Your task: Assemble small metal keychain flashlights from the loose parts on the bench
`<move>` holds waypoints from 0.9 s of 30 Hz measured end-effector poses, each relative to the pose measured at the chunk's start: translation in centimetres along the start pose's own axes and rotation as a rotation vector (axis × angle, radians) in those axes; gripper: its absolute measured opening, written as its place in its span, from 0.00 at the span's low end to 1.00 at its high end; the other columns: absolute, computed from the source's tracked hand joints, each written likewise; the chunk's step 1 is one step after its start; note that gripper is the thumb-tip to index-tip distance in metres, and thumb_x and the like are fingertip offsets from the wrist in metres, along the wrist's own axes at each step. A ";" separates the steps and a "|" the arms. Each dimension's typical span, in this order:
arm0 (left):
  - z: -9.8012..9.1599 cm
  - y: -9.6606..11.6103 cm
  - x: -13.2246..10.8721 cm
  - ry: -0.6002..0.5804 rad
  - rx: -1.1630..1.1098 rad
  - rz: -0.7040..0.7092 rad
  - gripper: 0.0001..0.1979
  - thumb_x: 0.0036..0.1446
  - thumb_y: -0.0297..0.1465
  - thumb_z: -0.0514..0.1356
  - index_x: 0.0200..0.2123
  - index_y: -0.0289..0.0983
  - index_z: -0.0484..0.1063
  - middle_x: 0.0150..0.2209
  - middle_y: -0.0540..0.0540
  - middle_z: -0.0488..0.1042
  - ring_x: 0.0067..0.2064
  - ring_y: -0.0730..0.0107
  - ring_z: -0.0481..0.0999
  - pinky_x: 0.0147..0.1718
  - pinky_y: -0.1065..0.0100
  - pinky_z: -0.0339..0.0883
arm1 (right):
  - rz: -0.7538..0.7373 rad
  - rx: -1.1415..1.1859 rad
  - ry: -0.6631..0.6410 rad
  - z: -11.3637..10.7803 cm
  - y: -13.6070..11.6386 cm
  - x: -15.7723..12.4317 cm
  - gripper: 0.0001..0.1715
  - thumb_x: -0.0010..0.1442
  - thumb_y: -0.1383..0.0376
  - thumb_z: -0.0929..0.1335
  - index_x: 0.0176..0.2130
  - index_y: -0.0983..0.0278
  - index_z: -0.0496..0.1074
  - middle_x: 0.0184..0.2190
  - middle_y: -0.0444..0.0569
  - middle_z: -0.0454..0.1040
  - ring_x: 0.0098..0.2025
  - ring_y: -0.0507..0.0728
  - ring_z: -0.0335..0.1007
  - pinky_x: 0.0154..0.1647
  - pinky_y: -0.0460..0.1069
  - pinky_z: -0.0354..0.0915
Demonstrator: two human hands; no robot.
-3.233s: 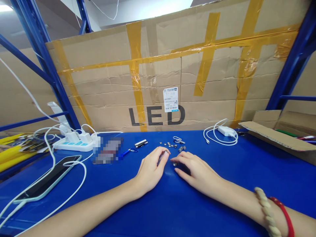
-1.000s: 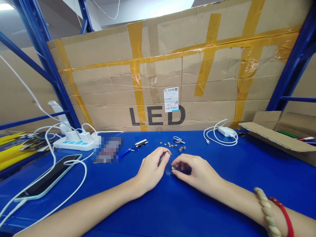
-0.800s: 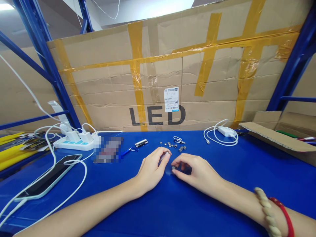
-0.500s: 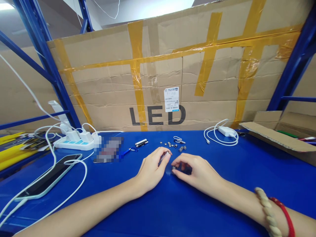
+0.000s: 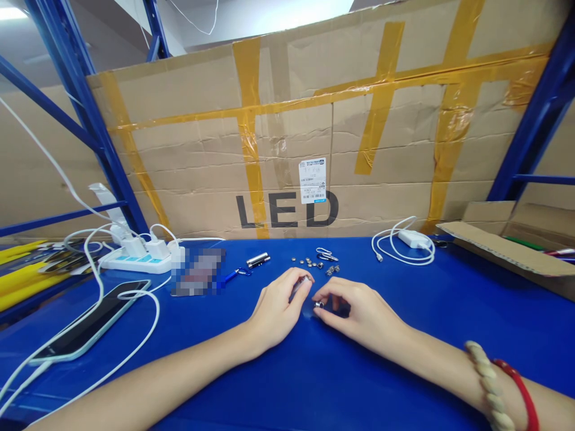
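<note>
My left hand (image 5: pixel 278 311) is closed, thumb against fingers, around a small silvery piece (image 5: pixel 304 280) that is mostly hidden; its kind is unclear. Between the thumb and fingertips of my right hand (image 5: pixel 359 302) is a small shiny metal ring-shaped part (image 5: pixel 318 304). The two hands are close together but apart, just over the blue table (image 5: pixel 287 383). Beyond them lie several small round metal discs (image 5: pixel 309 262), a cluster of small metal parts (image 5: pixel 332 270) and a looped pale cord (image 5: pixel 326 254). Silver metal tubes (image 5: pixel 257 260) lie to the left.
On the left are a blue clip-like item (image 5: pixel 238 272), a phone (image 5: pixel 94 317) with a white cable, and a power strip (image 5: pixel 139 260). A white charger (image 5: pixel 411 239) with coiled cable and an open cardboard box (image 5: pixel 489 245) are right. Large cardboard (image 5: pixel 202 167) stands behind.
The metal part at my right fingertips has turned slightly and shows more of its shiny ring shape. My left hand has hardly moved.
</note>
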State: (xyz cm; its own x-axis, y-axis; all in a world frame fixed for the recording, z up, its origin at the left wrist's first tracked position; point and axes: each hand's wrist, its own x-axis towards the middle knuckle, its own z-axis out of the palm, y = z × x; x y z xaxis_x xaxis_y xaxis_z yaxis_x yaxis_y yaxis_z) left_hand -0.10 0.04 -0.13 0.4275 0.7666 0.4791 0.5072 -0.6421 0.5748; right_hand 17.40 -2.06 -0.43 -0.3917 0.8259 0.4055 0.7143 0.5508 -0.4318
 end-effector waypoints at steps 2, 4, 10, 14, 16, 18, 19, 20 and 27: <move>0.0 0.0 0.0 -0.007 -0.006 -0.001 0.09 0.63 0.33 0.47 0.37 0.41 0.66 0.38 0.52 0.72 0.41 0.70 0.71 0.41 0.70 0.62 | 0.005 0.007 -0.002 0.0 0.0 0.0 0.06 0.54 0.65 0.66 0.35 0.59 0.72 0.31 0.42 0.72 0.29 0.50 0.67 0.29 0.45 0.61; 0.0 0.0 0.0 -0.011 -0.007 -0.001 0.09 0.63 0.33 0.47 0.37 0.41 0.66 0.38 0.52 0.72 0.41 0.70 0.71 0.40 0.70 0.61 | 0.012 0.010 -0.006 0.0 0.0 0.0 0.06 0.54 0.65 0.66 0.35 0.59 0.72 0.30 0.42 0.72 0.29 0.50 0.67 0.29 0.45 0.61; 0.1 -0.1 -0.1 -0.011 -0.009 -0.002 0.09 0.63 0.32 0.47 0.38 0.41 0.65 0.38 0.53 0.72 0.41 0.72 0.71 0.41 0.71 0.61 | 0.013 -0.001 -0.005 -0.1 -0.1 0.1 0.06 0.54 0.64 0.66 0.34 0.60 0.72 0.28 0.43 0.71 0.27 0.50 0.65 0.27 0.44 0.59; 0.1 -0.2 0.0 -0.014 -0.009 0.003 0.09 0.63 0.33 0.47 0.38 0.41 0.66 0.38 0.52 0.72 0.41 0.71 0.71 0.40 0.71 0.61 | 0.017 0.001 -0.007 -0.1 0.0 0.1 0.06 0.54 0.65 0.66 0.34 0.59 0.72 0.28 0.42 0.71 0.26 0.50 0.64 0.27 0.44 0.58; 0.1 -0.1 0.0 -0.015 -0.009 0.001 0.09 0.63 0.33 0.47 0.38 0.41 0.66 0.38 0.52 0.72 0.41 0.71 0.71 0.40 0.71 0.61 | 0.022 0.006 -0.013 0.0 0.1 0.1 0.06 0.54 0.65 0.66 0.34 0.59 0.72 0.29 0.42 0.71 0.26 0.50 0.64 0.27 0.44 0.58; 0.1 -0.1 0.0 -0.014 -0.008 -0.002 0.09 0.63 0.33 0.47 0.38 0.41 0.66 0.39 0.52 0.72 0.41 0.71 0.71 0.40 0.70 0.61 | 0.023 0.012 -0.026 0.0 0.2 0.1 0.06 0.53 0.66 0.66 0.34 0.59 0.72 0.29 0.42 0.72 0.26 0.50 0.64 0.27 0.44 0.58; 0.0 0.0 0.0 -0.014 -0.008 -0.003 0.09 0.63 0.33 0.47 0.38 0.41 0.66 0.39 0.52 0.72 0.41 0.70 0.71 0.40 0.70 0.61 | 0.022 0.015 -0.033 0.1 0.3 0.1 0.06 0.53 0.66 0.66 0.34 0.59 0.72 0.29 0.42 0.72 0.26 0.50 0.64 0.27 0.44 0.58; 0.0 0.0 0.0 -0.013 -0.008 -0.005 0.09 0.63 0.33 0.47 0.38 0.41 0.66 0.39 0.52 0.72 0.41 0.70 0.71 0.40 0.70 0.61 | 0.019 0.015 -0.040 0.1 0.3 0.1 0.06 0.53 0.66 0.66 0.34 0.60 0.73 0.29 0.42 0.72 0.26 0.50 0.64 0.27 0.44 0.58; 0.0 0.0 0.0 -0.019 -0.007 -0.012 0.09 0.63 0.33 0.47 0.38 0.41 0.66 0.39 0.52 0.72 0.42 0.70 0.71 0.41 0.70 0.61 | 0.020 -0.008 -0.061 -0.1 0.4 0.1 0.06 0.53 0.66 0.68 0.34 0.59 0.73 0.29 0.42 0.72 0.26 0.50 0.64 0.27 0.44 0.58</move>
State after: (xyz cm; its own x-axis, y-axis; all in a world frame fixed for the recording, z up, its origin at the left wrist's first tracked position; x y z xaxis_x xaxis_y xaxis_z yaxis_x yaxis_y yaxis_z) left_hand -0.12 0.05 -0.17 0.4356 0.7743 0.4590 0.5076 -0.6324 0.5851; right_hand 17.69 -1.71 -0.53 -0.4118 0.8429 0.3464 0.7270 0.5330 -0.4328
